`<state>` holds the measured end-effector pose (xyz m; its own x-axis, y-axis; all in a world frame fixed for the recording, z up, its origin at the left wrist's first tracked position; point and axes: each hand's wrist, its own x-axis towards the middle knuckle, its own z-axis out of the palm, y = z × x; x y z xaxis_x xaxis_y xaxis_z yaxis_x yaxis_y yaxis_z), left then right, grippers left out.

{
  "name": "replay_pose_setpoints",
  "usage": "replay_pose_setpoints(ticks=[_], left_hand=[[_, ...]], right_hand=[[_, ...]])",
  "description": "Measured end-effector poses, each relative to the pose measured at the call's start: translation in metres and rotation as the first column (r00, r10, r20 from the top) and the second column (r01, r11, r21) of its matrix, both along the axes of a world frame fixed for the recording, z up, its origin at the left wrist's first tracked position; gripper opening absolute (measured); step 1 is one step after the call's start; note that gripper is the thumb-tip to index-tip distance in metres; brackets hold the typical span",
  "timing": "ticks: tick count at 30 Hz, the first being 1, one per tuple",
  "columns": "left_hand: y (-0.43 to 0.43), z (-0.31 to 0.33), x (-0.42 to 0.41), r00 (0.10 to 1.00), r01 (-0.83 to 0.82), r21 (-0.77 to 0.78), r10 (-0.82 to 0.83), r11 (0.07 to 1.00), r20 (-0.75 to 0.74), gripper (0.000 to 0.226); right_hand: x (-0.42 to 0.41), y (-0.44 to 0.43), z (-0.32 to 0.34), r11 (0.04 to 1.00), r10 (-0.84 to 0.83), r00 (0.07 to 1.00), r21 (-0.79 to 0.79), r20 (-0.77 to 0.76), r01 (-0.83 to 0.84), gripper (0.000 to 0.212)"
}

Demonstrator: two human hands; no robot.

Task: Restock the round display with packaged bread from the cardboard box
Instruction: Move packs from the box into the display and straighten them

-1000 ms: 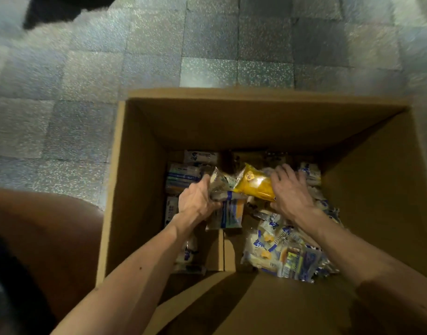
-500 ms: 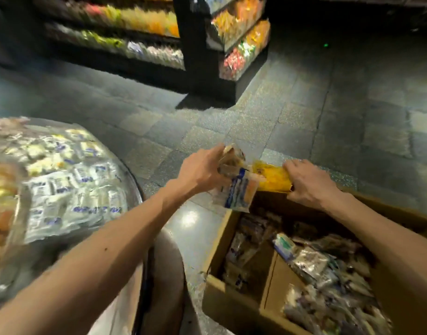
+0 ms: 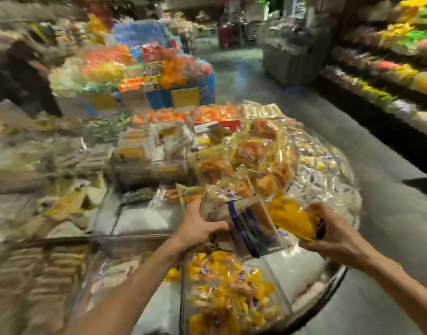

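Note:
My left hand (image 3: 200, 228) grips clear bread packs with blue print (image 3: 246, 223) above the round display (image 3: 328, 284). My right hand (image 3: 333, 234) grips a yellow bread pack (image 3: 292, 217) just to the right of them. Both bundles hang over the display's near right part, above a clear-walled bin of yellow packs (image 3: 231, 286). The display is heaped with packaged bread, orange-brown buns (image 3: 263, 160) in the middle and pale packs (image 3: 321, 170) along the right rim. The cardboard box is out of view. The whole frame is blurred by motion.
A grey tiled aisle (image 3: 376, 165) runs along the display's right side. Dark shelves of coloured packets (image 3: 389, 68) line the far right. Behind the display stands a blue stand piled with bright snacks (image 3: 140, 68). Clear dividers (image 3: 140, 223) split the display's left part into bins.
The view swung up from the cardboard box on the floor to the round display. Both hands lifted their bread packs out of the box and carried them over the display.

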<state>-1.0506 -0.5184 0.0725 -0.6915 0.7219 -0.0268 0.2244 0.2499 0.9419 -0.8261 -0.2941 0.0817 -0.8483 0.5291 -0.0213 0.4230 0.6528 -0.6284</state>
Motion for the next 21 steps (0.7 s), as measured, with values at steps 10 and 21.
replay_pose_setpoints(ticks=[10,21], left_hand=[[-0.178,-0.096,0.014,0.665,-0.603,-0.076,0.553,0.794,0.501,0.070],[-0.270,-0.125,0.021,0.356,-0.840,-0.151,0.739,0.522,0.572,0.044]], right_hand=[[-0.156,-0.111,-0.091,0.852,0.468,0.874,-0.328,0.131,-0.407,0.064],[-0.188,-0.145,-0.127,0.816,0.541,0.796,-0.397,0.271,-0.420,0.095]])
